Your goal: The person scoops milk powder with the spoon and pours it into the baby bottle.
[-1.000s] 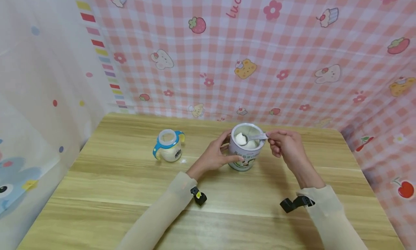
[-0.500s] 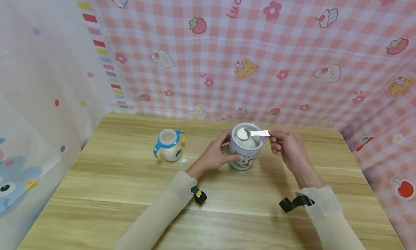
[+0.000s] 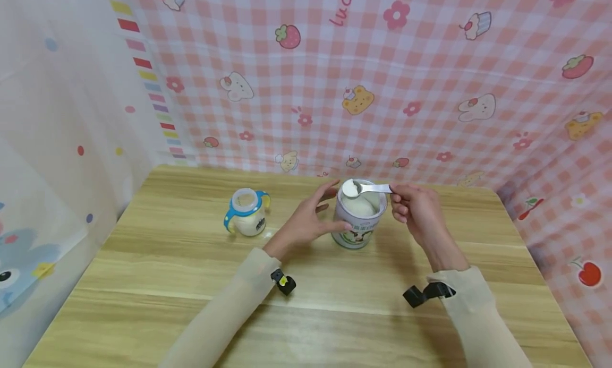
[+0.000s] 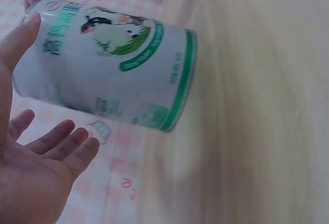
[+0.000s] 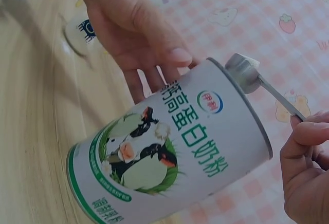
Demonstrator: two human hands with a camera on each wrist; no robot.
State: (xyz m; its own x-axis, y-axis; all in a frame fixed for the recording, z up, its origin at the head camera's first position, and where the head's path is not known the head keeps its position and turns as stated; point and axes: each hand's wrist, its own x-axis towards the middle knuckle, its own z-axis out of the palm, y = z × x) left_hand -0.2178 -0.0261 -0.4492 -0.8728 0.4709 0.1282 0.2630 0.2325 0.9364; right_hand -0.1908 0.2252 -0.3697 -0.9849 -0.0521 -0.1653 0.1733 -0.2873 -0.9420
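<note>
A metal measuring spoon (image 3: 375,188) heaped with white powder is pinched by its handle in my right hand (image 3: 418,211). Its bowl (image 5: 244,75) hangs over the rim of a milk powder can (image 3: 356,236), which stands upright on the table with white powder (image 3: 362,206) inside. Cow pictures and green print cover the can's label (image 4: 115,36). My left hand (image 3: 306,220) is spread at the can's left side. In the left wrist view, its fingers (image 4: 61,144) lie apart from the can; whether the thumb touches it I cannot tell.
Left of the left hand stands a baby cup (image 3: 251,224) with a blue collar, two handles and pale contents. The wooden table (image 3: 334,320) ends at a pink checked cloth (image 3: 315,92) behind. A white curtain (image 3: 43,113) hangs on the left.
My right hand has lifted the measuring spoon out of the can's powder to its rim, moving slightly left. My left hand has loosened from the can and drawn a little left.
</note>
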